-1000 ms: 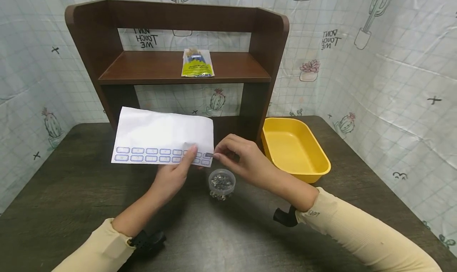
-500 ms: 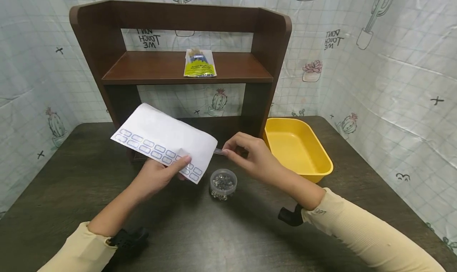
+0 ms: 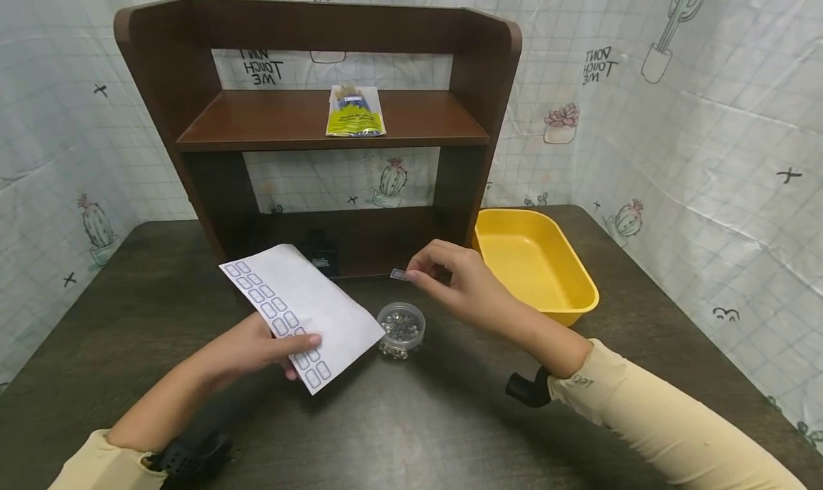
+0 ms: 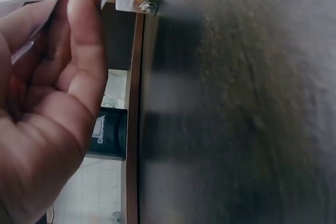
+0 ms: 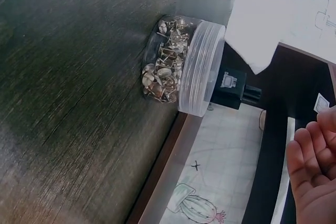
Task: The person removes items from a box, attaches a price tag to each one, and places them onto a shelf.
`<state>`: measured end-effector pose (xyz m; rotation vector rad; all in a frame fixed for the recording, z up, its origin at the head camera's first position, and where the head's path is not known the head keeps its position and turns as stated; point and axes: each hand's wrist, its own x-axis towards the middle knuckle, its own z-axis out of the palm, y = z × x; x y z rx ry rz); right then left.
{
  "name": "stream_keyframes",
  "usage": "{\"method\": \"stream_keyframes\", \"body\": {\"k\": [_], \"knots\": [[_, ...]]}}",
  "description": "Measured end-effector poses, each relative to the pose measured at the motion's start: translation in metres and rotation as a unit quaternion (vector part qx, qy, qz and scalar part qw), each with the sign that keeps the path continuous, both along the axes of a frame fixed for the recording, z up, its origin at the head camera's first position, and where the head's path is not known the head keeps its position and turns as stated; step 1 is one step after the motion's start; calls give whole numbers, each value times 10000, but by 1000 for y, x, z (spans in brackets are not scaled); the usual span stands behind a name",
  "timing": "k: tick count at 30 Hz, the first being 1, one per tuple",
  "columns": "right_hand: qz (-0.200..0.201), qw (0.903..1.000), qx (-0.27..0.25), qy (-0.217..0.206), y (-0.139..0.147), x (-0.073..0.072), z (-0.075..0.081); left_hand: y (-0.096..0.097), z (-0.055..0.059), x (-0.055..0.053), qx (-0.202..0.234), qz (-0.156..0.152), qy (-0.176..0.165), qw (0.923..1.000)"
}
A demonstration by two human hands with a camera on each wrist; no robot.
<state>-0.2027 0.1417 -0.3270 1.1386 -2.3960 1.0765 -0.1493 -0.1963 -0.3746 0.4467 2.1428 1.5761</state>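
My left hand [image 3: 260,347] grips a white sheet of labels [image 3: 321,301], with the thumb on top over the rows of small blue-bordered stickers. The sheet is tilted, its near corner low beside a small clear jar [image 3: 401,329]. My right hand [image 3: 459,279] pinches a single small sticker [image 3: 398,274] by its end, in the air behind the jar. In the right wrist view, the jar [image 5: 181,66] has a ribbed clear lid [image 5: 202,69] and shiny metal tacks inside. The left wrist view shows my left fingers [image 4: 86,51] curled under the sheet.
A yellow tray [image 3: 530,258] stands to the right, behind my right forearm. At the back is a dark brown shelf [image 3: 212,122] bearing a plastic packet [image 3: 356,111]. A dark bottle [image 5: 230,88] stands in its lower part.
The sticker has come away from the sheet in my right hand. My left hand has moved the sheet left and down, turning it clockwise, which uncovers the lower shelf.
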Motion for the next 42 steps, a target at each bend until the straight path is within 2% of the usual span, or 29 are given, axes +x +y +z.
{"method": "stream_keyframes", "body": {"k": [8, 12, 15, 18, 20, 24, 27, 30, 33, 37, 42], "knots": [[2, 9999, 126, -117, 3, 1, 1, -23, -3, 5, 26, -379, -850, 9957], [-60, 9997, 133, -187, 5, 2, 1, -27, -8, 5, -92, -364, -1122, 9930], [-87, 9996, 102, -232, 6, 3, 0, -27, -11, 4, -256, -43, -1153, 9930], [-77, 9996, 97, -245, 7, 2, -1, -27, -13, 3, -606, 565, -1057, 9909], [-64, 9996, 114, -239, 7, 2, -2, -27, -14, 3, -920, 990, -901, 9867], [-47, 9996, 142, -227, 7, 1, -3, -29, -16, 1, -1808, 1608, -413, 9694], [-41, 9996, 175, -227, 7, 1, -4, -30, -17, 0, -2453, 1733, -116, 9537], [-54, 9995, 223, -224, 8, 1, -4, -32, -17, -2, -2985, 1657, 146, 9398], [-60, 9993, 289, -247, 8, 1, -4, -34, -16, -3, -3558, 1526, 353, 9213], [-75, 9989, 374, -284, 9, 1, -4, -34, -12, -3, -4189, 1397, 367, 8965], [-79, 9986, 423, -294, 11, 2, -4, -32, -7, -2, -4676, 1288, 383, 8737]]}}
